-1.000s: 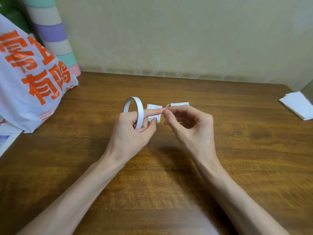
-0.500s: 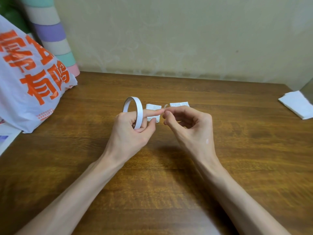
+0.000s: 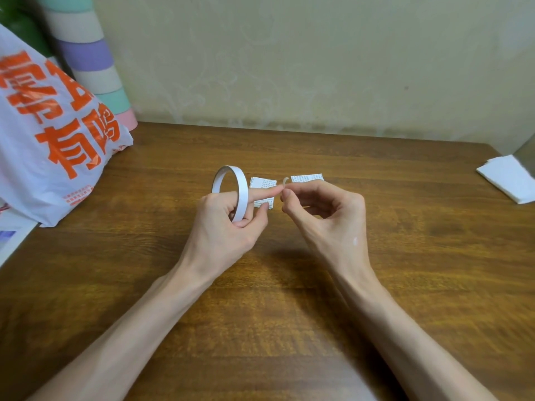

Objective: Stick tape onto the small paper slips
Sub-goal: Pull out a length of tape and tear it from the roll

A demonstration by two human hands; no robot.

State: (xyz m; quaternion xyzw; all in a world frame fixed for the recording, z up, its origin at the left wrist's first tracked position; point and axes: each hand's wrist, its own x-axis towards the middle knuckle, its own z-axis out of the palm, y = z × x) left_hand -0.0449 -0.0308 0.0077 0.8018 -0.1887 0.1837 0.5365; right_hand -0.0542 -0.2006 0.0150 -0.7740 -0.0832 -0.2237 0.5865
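Note:
My left hand (image 3: 228,224) holds a thin white tape ring (image 3: 241,192) upright, the forefinger poking through it and pointing right, the thumb under the ring. My right hand (image 3: 321,215) pinches a small curled tape end (image 3: 285,182) between thumb and forefinger, right at my left fingertip. Behind the fingers lie two small printed paper slips on the wooden table (image 3: 405,256): one slip (image 3: 262,183) partly hidden by my left forefinger, the other slip (image 3: 307,178) just beyond my right hand.
A white plastic bag (image 3: 49,146) with orange characters leans at the left. Behind it stands a pastel striped roll (image 3: 92,62) against the wall. Folded white tissue (image 3: 506,178) lies at the table's right edge. A paper sheet (image 3: 11,241) pokes out under the bag.
Both hands have stayed almost in place. The right fingertips have shifted slightly away from the left forefinger, with the tape end pinched between them.

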